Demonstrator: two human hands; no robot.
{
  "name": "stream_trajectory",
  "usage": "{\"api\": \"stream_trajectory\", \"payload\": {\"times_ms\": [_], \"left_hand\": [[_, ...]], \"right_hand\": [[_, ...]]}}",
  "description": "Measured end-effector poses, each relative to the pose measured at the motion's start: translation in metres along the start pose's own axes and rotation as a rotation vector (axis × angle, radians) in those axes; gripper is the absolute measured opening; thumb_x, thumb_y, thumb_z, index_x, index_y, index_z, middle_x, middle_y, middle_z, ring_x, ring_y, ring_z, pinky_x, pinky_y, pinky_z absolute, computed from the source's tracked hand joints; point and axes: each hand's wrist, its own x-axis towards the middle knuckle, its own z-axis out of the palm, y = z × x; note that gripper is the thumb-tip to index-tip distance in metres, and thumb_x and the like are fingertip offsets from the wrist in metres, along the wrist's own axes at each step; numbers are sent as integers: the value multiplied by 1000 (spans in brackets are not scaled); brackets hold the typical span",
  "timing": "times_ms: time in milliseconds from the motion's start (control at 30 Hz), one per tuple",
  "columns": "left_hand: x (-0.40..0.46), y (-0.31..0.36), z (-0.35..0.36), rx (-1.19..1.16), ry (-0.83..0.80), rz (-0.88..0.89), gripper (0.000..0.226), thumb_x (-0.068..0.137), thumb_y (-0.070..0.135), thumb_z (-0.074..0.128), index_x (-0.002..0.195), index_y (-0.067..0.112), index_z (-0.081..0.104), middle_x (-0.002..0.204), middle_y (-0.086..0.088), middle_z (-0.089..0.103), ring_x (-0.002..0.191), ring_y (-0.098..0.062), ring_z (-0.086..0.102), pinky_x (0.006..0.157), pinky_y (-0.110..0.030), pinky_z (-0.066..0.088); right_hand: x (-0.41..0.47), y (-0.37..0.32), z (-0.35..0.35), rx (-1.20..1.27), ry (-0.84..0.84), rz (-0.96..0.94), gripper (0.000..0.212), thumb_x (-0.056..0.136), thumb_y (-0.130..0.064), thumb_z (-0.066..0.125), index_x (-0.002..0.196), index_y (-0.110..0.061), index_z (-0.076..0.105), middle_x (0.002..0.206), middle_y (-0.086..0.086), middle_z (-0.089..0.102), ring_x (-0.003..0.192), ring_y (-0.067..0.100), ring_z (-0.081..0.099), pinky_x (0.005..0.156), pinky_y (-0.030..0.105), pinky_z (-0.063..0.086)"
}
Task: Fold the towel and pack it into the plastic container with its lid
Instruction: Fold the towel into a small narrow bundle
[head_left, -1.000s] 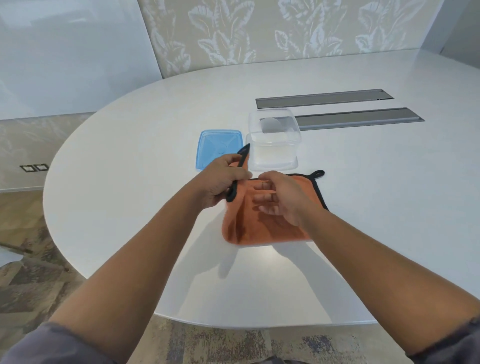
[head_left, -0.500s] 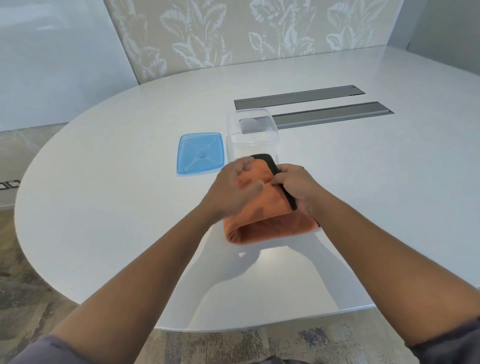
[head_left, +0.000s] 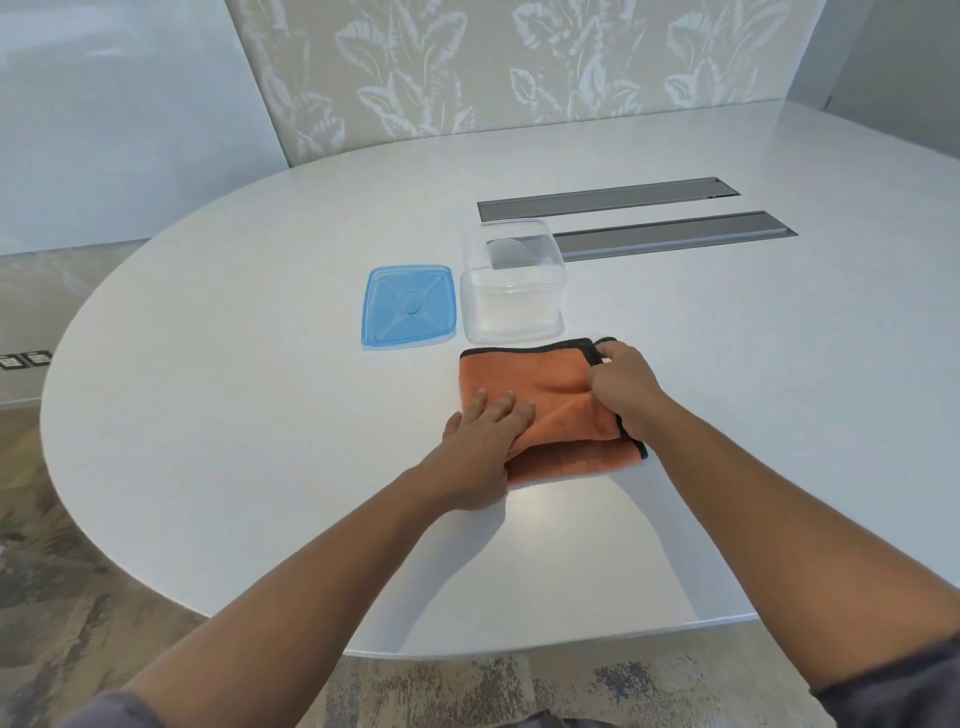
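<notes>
An orange towel (head_left: 540, 379) with a black border lies folded flat on the white table (head_left: 260, 364). My left hand (head_left: 483, 441) presses its near left part with straight fingers. My right hand (head_left: 623, 389) has curled fingers that pinch the towel's right edge near the far corner. Just beyond the towel stands the clear plastic container (head_left: 511, 283), without anything inside it. The blue lid (head_left: 410, 306) lies flat to the container's left.
Two long grey metal slots (head_left: 608, 200) run across the table behind the container. The table's rounded edge curves close in front of me, with patterned carpet (head_left: 78, 597) below. A leaf-patterned wall panel (head_left: 519, 62) stands behind the table.
The lifted left flap has been laid over to the right, so the towel now lies flat and folded. My left hand went from gripping to pressing flat; my right hand moved to the right edge.
</notes>
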Motion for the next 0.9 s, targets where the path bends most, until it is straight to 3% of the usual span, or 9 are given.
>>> {"api": "stream_trajectory", "payload": {"times_ms": [133, 233, 333, 433, 500, 633, 800, 900], "left_hand": [[0, -3, -3, 45, -52, 38, 86, 90, 4, 52, 157, 36, 9, 172, 1, 0, 157, -35, -7, 123, -57, 14], [-1, -1, 0, 99, -111, 40, 85, 92, 3, 46, 159, 36, 4, 172, 1, -9, 156, -36, -14, 123, -59, 11], [0, 2, -3, 122, -169, 20, 88, 93, 3, 43, 160, 37, -2, 170, 1, -18, 154, -35, -20, 124, -59, 6], [0, 3, -9, 97, -235, -2, 91, 92, 3, 42, 161, 39, -7, 169, 2, -24, 153, -33, -26, 124, -57, -1], [-1, 6, -11, 95, -257, -4, 92, 92, 4, 42, 160, 40, -10, 168, 2, -27, 152, -33, -28, 124, -58, -3], [-3, 9, -12, 114, -282, -9, 96, 92, 3, 42, 159, 42, -14, 166, 1, -32, 151, -35, -31, 123, -60, -4], [0, 7, -12, 122, -312, -6, 96, 93, 5, 42, 157, 45, -17, 165, 3, -35, 150, -34, -33, 122, -60, -6], [1, 5, -12, 122, -337, 1, 95, 94, 7, 42, 156, 46, -18, 164, 3, -36, 149, -34, -35, 122, -60, -8]], "right_hand": [[0, -3, -8, -46, 23, -11, 42, 76, -8, 45, 109, -29, 59, 99, -6, 65, 86, 15, 62, 68, 34, 52], [1, 8, -10, -145, -53, -1, 36, 78, -7, 47, 109, -20, 58, 102, 4, 66, 89, 23, 63, 76, 41, 54], [4, 7, -10, -198, -99, -13, 43, 79, -8, 47, 119, -22, 52, 104, 7, 64, 89, 24, 62, 76, 42, 55], [6, 1, -14, -281, -148, 1, 78, 81, -9, 48, 152, -31, 25, 114, 5, 55, 89, 20, 56, 79, 39, 55], [4, -2, -18, -350, -197, 7, 87, 82, -12, 49, 157, -37, 13, 124, 7, 53, 91, 21, 56, 85, 43, 57], [0, -3, -18, -652, -351, -7, 91, 89, -20, 49, 161, -36, -3, 140, 16, 49, 104, 29, 56, 75, 38, 51], [-8, -13, -17, -1087, -407, -63, 83, 89, -27, 49, 160, -29, 7, 157, 17, 18, 117, 38, 53, 88, 42, 49], [-18, -16, -14, -1252, -264, -157, 79, 84, -35, 53, 156, -29, 19, 159, 8, 12, 123, 36, 47, 87, 44, 44]]}}
